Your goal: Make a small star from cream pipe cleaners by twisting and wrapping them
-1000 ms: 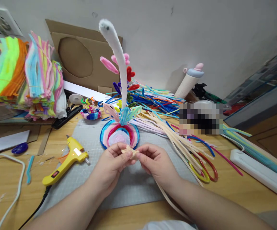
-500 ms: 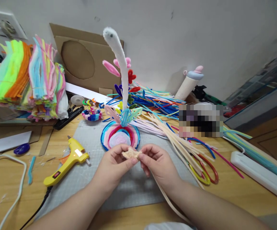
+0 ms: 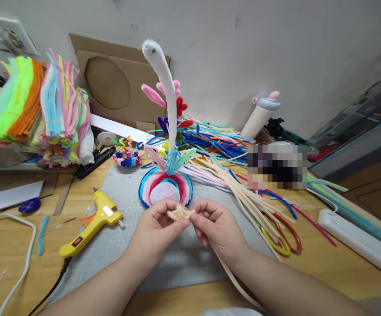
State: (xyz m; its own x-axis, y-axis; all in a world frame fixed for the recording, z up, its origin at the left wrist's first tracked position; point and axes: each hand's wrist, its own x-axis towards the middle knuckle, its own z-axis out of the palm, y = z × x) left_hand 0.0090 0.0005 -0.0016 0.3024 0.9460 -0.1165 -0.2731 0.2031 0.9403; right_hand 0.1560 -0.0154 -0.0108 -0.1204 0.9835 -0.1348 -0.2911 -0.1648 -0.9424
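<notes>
Between the fingertips of both hands is a small, cream pipe-cleaner piece (image 3: 180, 213), folded or coiled into a compact shape. My left hand (image 3: 159, 226) pinches its left part between thumb and fingers. My right hand (image 3: 218, 226) is closed at its right end, and a long cream tail (image 3: 228, 272) runs down from there toward the front edge. Just behind the hands stands a pipe-cleaner ornament: a round base (image 3: 142, 184) ringed in blue, pink and white, a tall white curved stem (image 3: 169, 96), pastel butterfly-like loops (image 3: 174, 162), and small coloured flowers beside the stem.
A yellow glue gun (image 3: 95, 224) lies on the grey cutting mat (image 3: 118, 267) to the left. Loose cream pipe cleaners (image 3: 236, 184) spread to the right. Coloured bundles (image 3: 16, 96) stand at back left, a white bottle (image 3: 259, 116) and power strip (image 3: 355, 239) at right.
The view has shifted very slightly. Both hands keep their hold on the cream piece, with hardly any movement of the fingers.
</notes>
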